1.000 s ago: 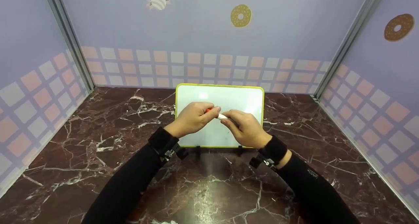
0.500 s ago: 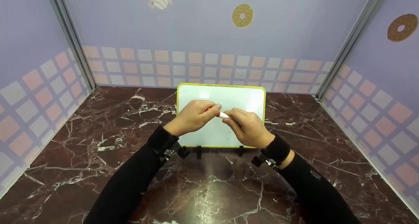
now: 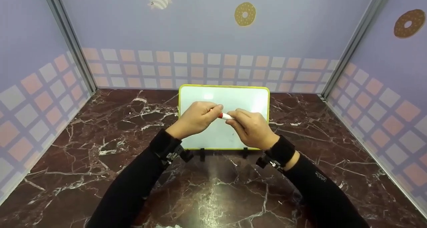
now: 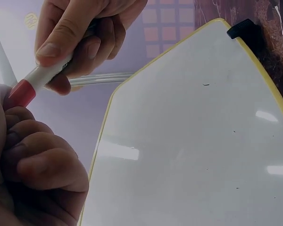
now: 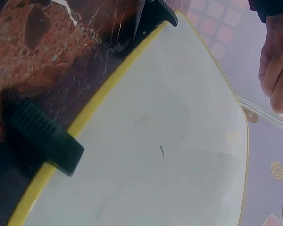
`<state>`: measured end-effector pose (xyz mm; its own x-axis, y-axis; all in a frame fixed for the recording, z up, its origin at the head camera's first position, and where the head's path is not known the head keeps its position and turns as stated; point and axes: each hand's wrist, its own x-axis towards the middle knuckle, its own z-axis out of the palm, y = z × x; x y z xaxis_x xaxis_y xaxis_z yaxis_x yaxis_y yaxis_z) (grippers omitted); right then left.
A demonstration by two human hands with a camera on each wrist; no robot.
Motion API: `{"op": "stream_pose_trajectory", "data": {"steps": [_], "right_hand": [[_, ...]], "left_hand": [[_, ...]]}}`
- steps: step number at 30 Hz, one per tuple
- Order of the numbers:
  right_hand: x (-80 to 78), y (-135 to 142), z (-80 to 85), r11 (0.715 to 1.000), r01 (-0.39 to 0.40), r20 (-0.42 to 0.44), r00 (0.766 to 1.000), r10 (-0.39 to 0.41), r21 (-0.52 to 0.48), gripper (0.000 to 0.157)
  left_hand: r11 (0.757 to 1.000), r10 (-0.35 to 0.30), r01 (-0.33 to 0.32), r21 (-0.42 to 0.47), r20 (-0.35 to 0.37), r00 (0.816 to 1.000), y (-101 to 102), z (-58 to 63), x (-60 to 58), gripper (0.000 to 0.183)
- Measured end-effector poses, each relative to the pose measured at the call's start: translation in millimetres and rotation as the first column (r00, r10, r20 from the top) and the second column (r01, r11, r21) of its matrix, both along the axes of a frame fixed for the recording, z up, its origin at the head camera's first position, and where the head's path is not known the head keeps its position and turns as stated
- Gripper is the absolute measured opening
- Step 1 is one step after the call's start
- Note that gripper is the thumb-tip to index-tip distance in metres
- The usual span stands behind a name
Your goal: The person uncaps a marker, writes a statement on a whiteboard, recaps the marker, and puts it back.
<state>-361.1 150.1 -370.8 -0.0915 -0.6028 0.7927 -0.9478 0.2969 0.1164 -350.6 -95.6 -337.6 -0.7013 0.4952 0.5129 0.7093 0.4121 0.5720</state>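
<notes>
A marker with a white barrel [image 3: 227,117] and a red end [image 4: 22,94] is held between both hands, above the whiteboard in the head view. My left hand [image 3: 197,117] grips the red end, its fingers curled in the left wrist view. From the other side my right hand [image 3: 252,128] pinches the white barrel between thumb and fingers. Behind the hands, the yellow-framed whiteboard [image 3: 213,138] stands propped on the table. A small dark mark [image 5: 162,152] shows on its white face in the right wrist view, where the marker itself is out of sight.
Black feet [image 5: 49,136] hold the whiteboard's lower edge. Dark red marbled table [image 3: 133,174] surrounds it. Patterned panels [image 3: 213,31] close off the back and both sides, with metal posts at the corners.
The right hand has shifted slightly right of the left hand. More of the marker's red part shows between the hands now. The whiteboard has stayed in place.
</notes>
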Motion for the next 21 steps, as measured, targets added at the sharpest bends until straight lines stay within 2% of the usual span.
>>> {"op": "stream_pose_trajectory", "data": {"steps": [8,11,15,21], "right_hand": [[1.3,3.5,-0.4,0.999,0.049,-0.096,0.994,-0.049,0.002,0.029],[1.7,3.9,-1.8,0.998,0.067,-0.106,0.992,-0.067,-0.004,0.029],[1.9,3.8,-2.1,0.999,0.044,-0.058,0.997,-0.045,-0.019,0.028],[-1.4,2.8,-1.9,0.999,-0.047,0.068,0.997,0.048,-0.014,0.025]], "left_hand": [[1.000,-0.004,0.004,-0.020,-0.006,1.000,4.0,0.3,-0.4,0.047],[1.000,0.003,-0.003,-0.019,0.003,1.000,5.6,0.3,-0.4,0.047],[1.000,0.000,0.000,-0.009,0.006,1.000,6.0,1.7,0.0,0.047],[1.000,0.014,-0.014,-0.018,-0.030,0.999,2.8,1.5,0.1,0.047]]}}
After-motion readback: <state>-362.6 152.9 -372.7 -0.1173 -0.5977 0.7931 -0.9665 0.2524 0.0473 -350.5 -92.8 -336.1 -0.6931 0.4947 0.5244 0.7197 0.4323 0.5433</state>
